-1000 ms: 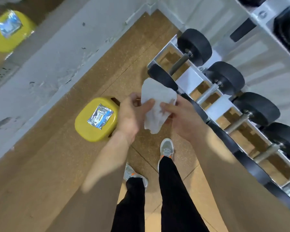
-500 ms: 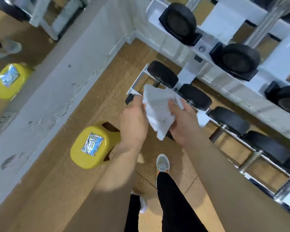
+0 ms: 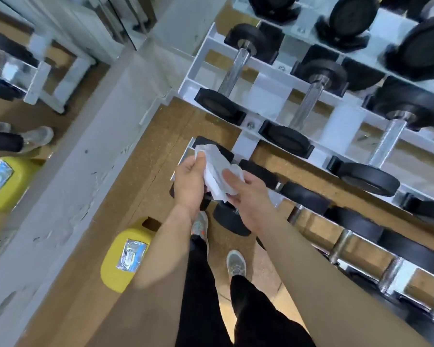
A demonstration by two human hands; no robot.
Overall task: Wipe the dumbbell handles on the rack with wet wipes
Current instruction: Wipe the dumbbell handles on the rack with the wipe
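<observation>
thin white crumpled wet wipe (image 3: 217, 171) at centre frame, hanging between both hands just in front of the near-left corner of the white metal dumbbell rack (image 3: 246, 144). pinched at its upper edge by the left hand (image 3: 189, 182), thumb against curled fingers. backed from the right by the right hand (image 3: 248, 196), fingers fairly straight and close together against the sheet; thumb position hard to tell.

likely handles as light, limp and damp: no stiffness, folds on itself, probably tears if dragged hard. better bunched into a palm-sized pad than held by one corner.

knurled chrome dumbbell handles (image 3: 232, 71) in the upper middle and right of frame, each fixed between round black weight heads (image 3: 219, 108). look rigid, rough and heavy, so no call to lift; best taken by wrapping the wipe round mid-bar and twisting. knurling may well snag or shred the sheet.

hard to make out:
- handle of the nearest bottom-row dumbbell, covered by the hands and wipe.
- bottom row at lower right, blurred and cut by the frame edge.
- top tier, cropped at the upper edge.
- label on the silver foil pack (image 3: 132, 255) atop the yellow plastic stool (image 3: 115, 276) at lower left, unreadable.
- actual wetness of the wipe, not visible.
</observation>
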